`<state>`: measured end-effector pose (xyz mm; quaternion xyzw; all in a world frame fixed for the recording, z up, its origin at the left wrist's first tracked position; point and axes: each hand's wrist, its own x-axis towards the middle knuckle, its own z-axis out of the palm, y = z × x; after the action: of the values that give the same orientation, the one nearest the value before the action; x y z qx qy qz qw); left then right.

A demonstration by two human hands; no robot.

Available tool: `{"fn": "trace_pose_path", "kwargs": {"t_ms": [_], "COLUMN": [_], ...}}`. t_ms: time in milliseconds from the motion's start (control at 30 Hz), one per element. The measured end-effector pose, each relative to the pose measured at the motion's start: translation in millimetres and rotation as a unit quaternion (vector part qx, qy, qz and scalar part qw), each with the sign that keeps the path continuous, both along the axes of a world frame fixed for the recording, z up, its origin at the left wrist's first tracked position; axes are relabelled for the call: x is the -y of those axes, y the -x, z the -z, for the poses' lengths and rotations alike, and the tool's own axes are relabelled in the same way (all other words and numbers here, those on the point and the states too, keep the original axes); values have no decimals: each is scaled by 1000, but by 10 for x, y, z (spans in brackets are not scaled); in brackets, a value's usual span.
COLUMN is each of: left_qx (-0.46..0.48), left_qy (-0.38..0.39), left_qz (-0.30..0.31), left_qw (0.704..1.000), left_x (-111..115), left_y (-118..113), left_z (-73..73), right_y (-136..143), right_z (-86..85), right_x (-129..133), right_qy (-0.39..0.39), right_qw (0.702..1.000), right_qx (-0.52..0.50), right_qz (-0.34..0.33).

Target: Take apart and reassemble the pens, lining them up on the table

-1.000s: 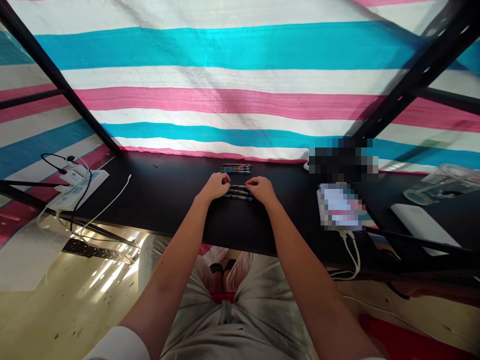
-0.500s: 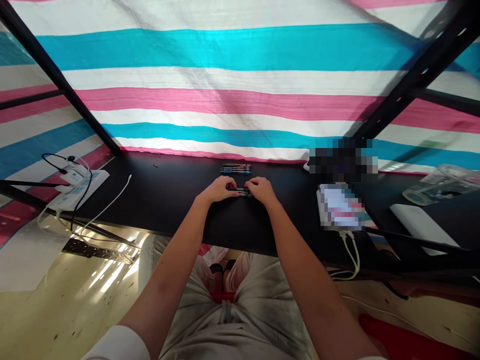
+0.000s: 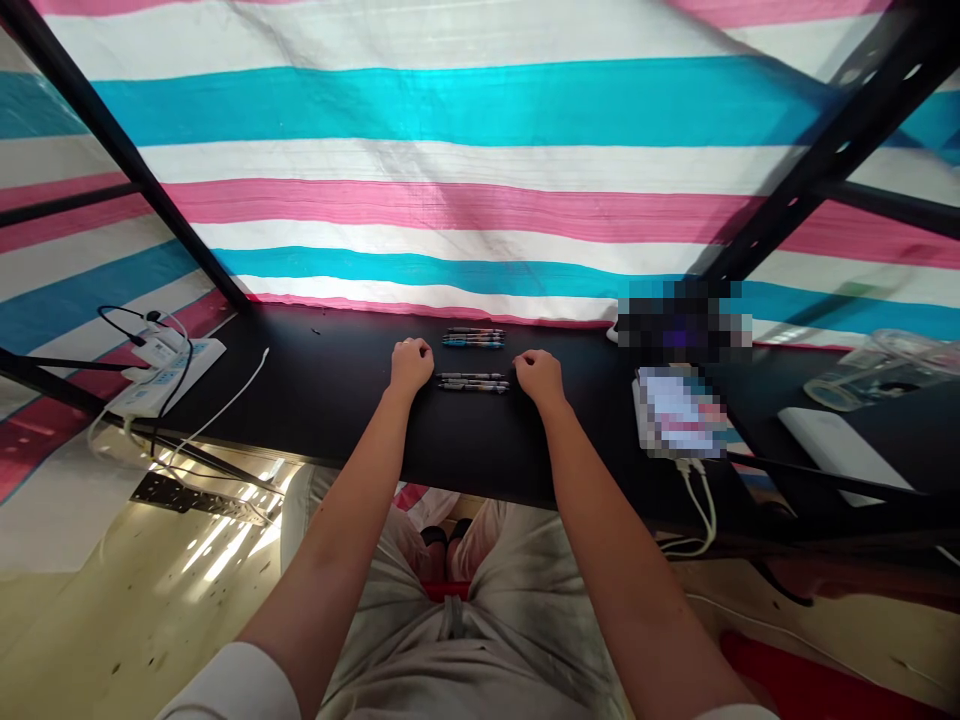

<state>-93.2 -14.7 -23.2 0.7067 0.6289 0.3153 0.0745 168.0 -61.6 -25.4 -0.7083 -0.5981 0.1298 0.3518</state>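
Off they came — left hand [image 3: 412,366] and right hand [image 3: 539,376], curled in, pinching nothing visible, had parted to either side of the slim grey-and-black pens [image 3: 472,384] — now released, roughly parallel, on the flat black surface [image 3: 480,440].

Broad bands of turquoise, pink and white cross the striped plastic sheet [image 3: 420,205] behind a plain black flat tabletop [image 3: 330,405], framed in black metal posts [image 3: 814,190]. The far row of slim pens [image 3: 474,342] mixes dark and silvery tones with bright blue — the near row of slim pens [image 3: 472,385] keeps to black and grey. White marks the rectangular power strip [image 3: 199,372], its face dotted pale blue, the thin cable [image 3: 231,408] and the smooth flat slab [image 3: 847,455]; grey-beige cloth trousers [image 3: 517,600] meet a white fabric sleeve [image 3: 232,685] — and a cream floor [image 3: 75,650] flecked with dark specks
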Motion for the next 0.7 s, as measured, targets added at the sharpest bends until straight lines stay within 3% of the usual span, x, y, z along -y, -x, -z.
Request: {"fn": "trace_pose_path", "kwargs": {"t_ms": [367, 500, 567, 633, 700], "left_qx": [42, 35, 30, 41, 70], "left_qy": [11, 30, 45, 32, -1], "left_qz": [-14, -22, -26, -16, 63], "left_qw": [999, 999, 998, 999, 996], "left_x": [79, 153, 319, 632, 1062], "left_y": [33, 38, 33, 33, 37], "left_z": [-2, -72, -162, -263, -337], "right_y": [-5, 48, 106, 136, 83], "right_z": [-25, -50, -109, -219, -365], "right_x": [38, 94, 182, 320, 485], "right_qy": [10, 13, 11, -10, -99], "right_qw": [1000, 1000, 999, 992, 980], "right_qx": [-12, -23, -49, -119, -172], "right_qz": [-1, -6, 3, 27, 11]}}
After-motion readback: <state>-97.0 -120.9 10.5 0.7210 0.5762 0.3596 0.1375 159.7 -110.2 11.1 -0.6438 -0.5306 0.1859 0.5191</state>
